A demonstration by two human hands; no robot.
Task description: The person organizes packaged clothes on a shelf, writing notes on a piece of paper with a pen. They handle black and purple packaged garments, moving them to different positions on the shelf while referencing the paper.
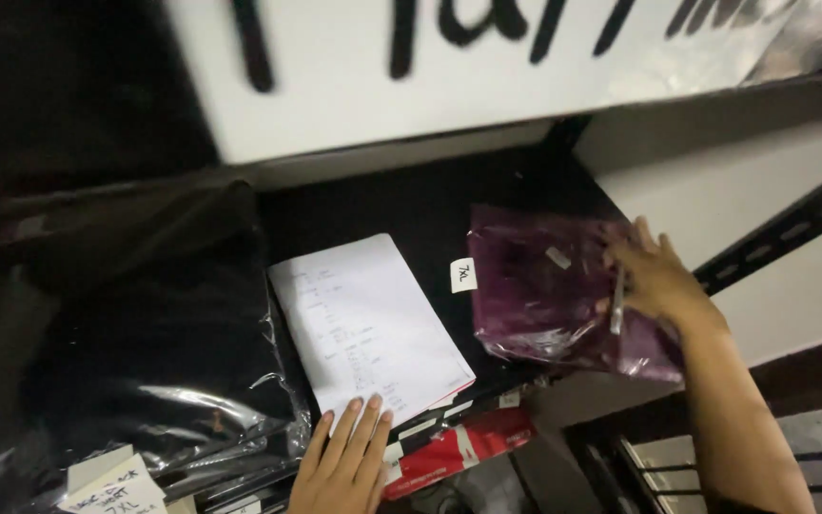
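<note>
Packaging first: a purple garment in a clear plastic bag (554,290) lies on the right part of a dark shelf (430,214), close to the front edge. My right hand (654,281) rests flat on its right end, fingers spread over the plastic, with a thin pen-like stick (617,303) tucked between them; I judge the hand lies there to steady or shift the slippery bag. Just left of the bag, a small white tag (464,275) with handwriting sits on the shelf, apart from the bag.

Further left lies a white sheet of paper (368,324) with faint rows of writing, tilted, its lower corner reaching over the shelf edge. My left hand (344,466) presses on its lower edge, 4 fingers straight and close together, holding nothing, probably keeping the sheet from sliding off.

Left of the paper is a stack of black garments in glossy plastic (159,371), with white handwritten labels (116,490) at the bottom corner. Below the shelf front, a red and white strip (459,449) shows. Above, a large white sign (468,67) with thick black lettering hangs over the shelf.
</note>
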